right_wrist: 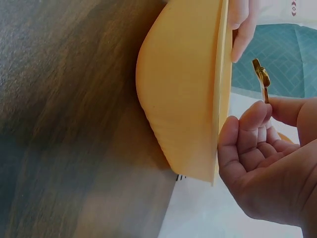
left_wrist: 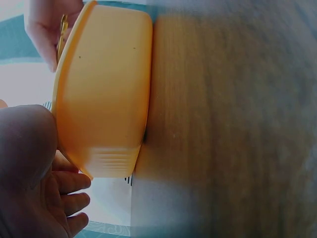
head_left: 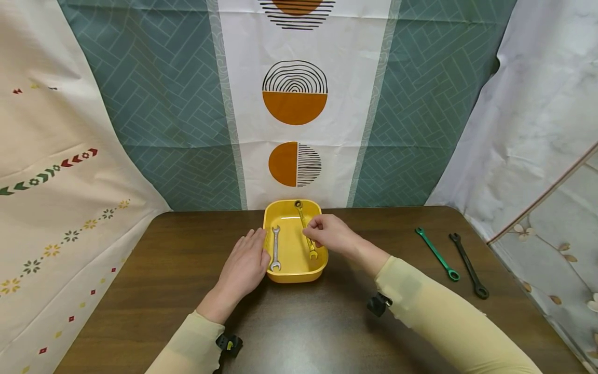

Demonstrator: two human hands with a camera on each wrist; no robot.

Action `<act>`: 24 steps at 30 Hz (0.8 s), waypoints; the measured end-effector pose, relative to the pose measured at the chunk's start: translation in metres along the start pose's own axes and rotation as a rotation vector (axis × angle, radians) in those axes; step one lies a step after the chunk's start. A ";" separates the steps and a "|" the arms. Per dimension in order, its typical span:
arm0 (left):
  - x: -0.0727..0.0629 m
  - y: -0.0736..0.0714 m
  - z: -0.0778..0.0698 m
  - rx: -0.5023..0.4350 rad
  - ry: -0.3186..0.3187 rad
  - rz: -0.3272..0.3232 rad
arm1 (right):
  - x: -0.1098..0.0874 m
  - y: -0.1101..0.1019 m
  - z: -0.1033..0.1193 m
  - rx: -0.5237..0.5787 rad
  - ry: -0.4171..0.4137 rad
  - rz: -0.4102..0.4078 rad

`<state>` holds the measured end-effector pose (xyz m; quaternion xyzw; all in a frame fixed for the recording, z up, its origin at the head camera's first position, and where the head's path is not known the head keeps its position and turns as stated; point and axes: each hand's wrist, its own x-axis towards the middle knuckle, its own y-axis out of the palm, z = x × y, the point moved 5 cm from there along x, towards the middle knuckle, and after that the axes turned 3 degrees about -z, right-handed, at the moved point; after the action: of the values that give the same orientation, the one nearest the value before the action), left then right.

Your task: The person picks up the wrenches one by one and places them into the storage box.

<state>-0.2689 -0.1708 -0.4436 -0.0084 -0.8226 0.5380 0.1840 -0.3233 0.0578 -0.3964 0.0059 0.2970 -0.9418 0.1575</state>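
Note:
A yellow plastic tray [head_left: 294, 279] stands at the far middle of the table. My left hand [head_left: 245, 262] lies along its left side with fingers extended, touching the rim. Inside the tray, on the left, lies a silver open-end wrench [head_left: 275, 248]. Over the tray's right part, my right hand [head_left: 333, 235] pinches a gold combination wrench [head_left: 301, 214] by the middle of its shaft, ring end pointing away and open end toward me. In the right wrist view, one end of the gold wrench [right_wrist: 264, 79] sticks up past thumb and finger, above the rim.
To the right on the dark wooden table [head_left: 187, 244] lie a green combination wrench [head_left: 437, 254] and a black one [head_left: 469, 266], roughly side by side. A patterned curtain [head_left: 299, 156] hangs right behind the tray. Light cloths [head_left: 542, 130] flank the table.

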 end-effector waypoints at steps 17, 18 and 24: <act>0.000 0.000 0.000 0.006 -0.004 0.020 | 0.005 0.018 0.011 -0.051 -0.027 0.013; 0.001 0.001 0.000 0.005 -0.005 0.020 | 0.006 0.019 0.011 -0.056 -0.024 0.014; 0.001 0.000 0.000 0.006 0.000 0.008 | 0.010 0.028 0.010 -0.091 -0.025 0.025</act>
<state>-0.2696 -0.1702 -0.4433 -0.0113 -0.8208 0.5413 0.1820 -0.3234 0.0272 -0.4051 -0.0091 0.3375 -0.9252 0.1731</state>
